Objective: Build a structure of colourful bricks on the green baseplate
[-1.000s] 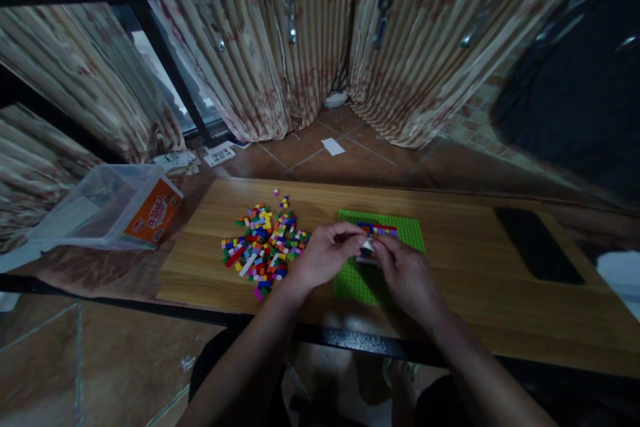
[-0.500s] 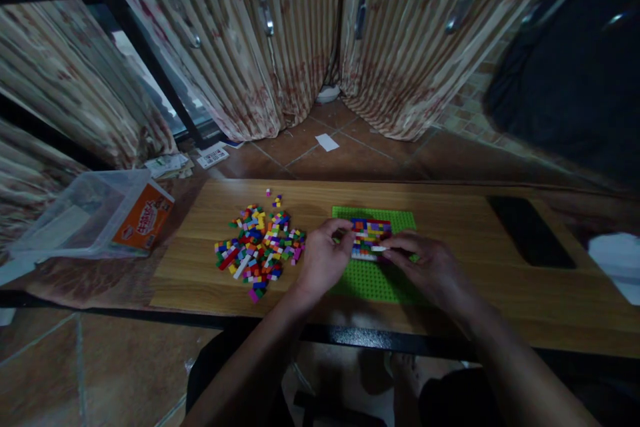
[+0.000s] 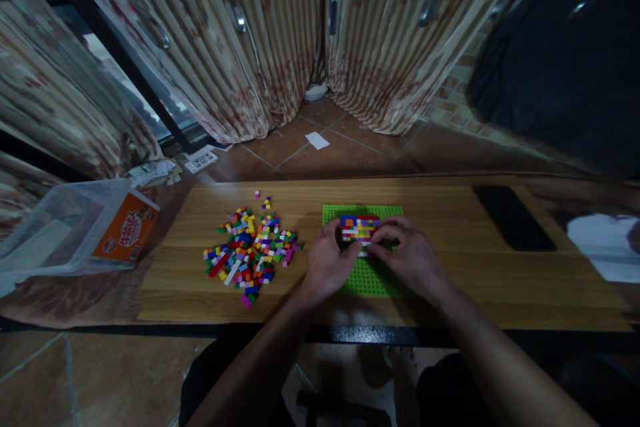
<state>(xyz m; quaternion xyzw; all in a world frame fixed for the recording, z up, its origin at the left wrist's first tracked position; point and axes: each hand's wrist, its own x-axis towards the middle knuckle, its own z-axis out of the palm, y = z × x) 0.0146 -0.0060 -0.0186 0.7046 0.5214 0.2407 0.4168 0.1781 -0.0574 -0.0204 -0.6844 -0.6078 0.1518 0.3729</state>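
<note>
A block of small multicoloured toy bricks (image 3: 359,221) sits on a green studded baseplate (image 3: 373,279). My left hand (image 3: 330,257) curls around the block's left side, its thumb at the front edge. At the right front corner, my right hand (image 3: 407,250) has thumb and index finger pinched close together against the block. What lies between those fingertips is hidden. A white strip of brick (image 3: 363,253) shows between the two thumbs; whether it is loose or fixed to the block, I cannot tell.
A loose heap of coloured bricks (image 3: 255,250) lies on the wooden table (image 3: 440,287) to the left. A black phone-like slab (image 3: 513,217) is at the right. Beyond the left end stands a clear plastic bin (image 3: 65,227) with an orange label. White paper (image 3: 603,243) lies at far right.
My right hand held a white brick in plain view over the block's front edge; now its fingertips press against the block and hide it. My left thumb has come down to the front edge.
</note>
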